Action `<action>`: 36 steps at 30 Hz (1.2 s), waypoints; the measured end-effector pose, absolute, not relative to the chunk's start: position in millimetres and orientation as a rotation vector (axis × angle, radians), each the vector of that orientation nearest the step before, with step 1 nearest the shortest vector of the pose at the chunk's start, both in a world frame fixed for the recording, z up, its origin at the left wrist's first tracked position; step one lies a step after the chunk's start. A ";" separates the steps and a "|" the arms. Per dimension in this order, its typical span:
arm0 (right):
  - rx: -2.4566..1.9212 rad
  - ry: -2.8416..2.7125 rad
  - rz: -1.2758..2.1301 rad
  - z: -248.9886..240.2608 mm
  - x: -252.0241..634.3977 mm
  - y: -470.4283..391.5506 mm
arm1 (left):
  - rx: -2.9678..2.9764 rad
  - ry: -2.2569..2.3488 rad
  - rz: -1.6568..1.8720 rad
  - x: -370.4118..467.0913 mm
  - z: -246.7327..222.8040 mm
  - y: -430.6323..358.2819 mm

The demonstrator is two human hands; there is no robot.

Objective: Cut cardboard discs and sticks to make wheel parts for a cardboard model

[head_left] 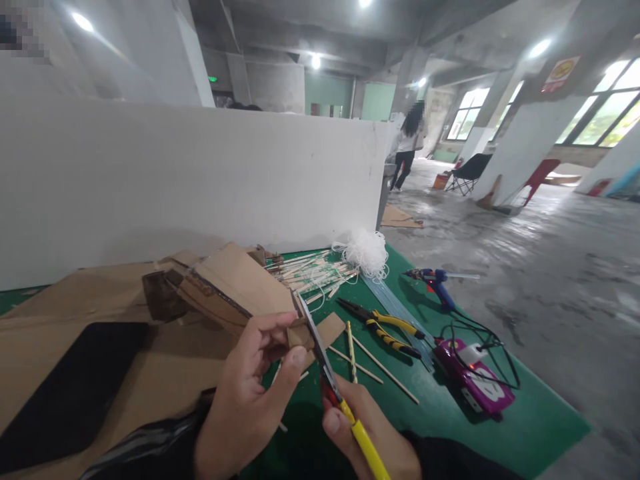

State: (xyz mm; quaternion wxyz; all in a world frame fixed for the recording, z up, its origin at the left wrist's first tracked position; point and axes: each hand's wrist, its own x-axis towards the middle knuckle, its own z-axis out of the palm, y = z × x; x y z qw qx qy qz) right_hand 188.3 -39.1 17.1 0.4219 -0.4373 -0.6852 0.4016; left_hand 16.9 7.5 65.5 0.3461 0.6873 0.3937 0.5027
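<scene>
My left hand [257,387] pinches a small folded piece of brown cardboard [299,337] between thumb and fingertips. In my right hand [367,420] is a utility knife [361,437] with a yellow handle and a long thin blade. Its blade slants up and leftward, along the right side of the cardboard piece; whether it cuts in, I cannot tell. Behind the left hand lies a larger cardboard box piece [240,280]. Just beyond the knife is a flat cardboard strip [331,329], with thin wooden sticks [385,378] on the green tabletop [540,427].
Yellow-black pliers [383,325], clear glue sticks [400,313], a blue glue gun [435,283] and a purple power strip [475,380] with a cable lie rightward. White string [367,255] and several sticks sit by a white panel [250,180]. A black mat [75,393] lies left. One person [407,147] stands beyond.
</scene>
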 end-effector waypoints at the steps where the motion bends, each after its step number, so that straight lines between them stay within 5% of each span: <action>1: -1.081 -1.716 1.015 18.5 188.2 -39.0 | 1.774 1.028 1.309 17.3 65.3 7.5; 11: -0.990 -1.759 1.064 26.1 186.9 -38.9 | 1.902 0.994 0.982 10.7 75.6 11.2; 36: -1.000 -1.723 1.201 29.6 187.0 -39.9 | 1.848 1.085 0.993 6.7 84.9 11.4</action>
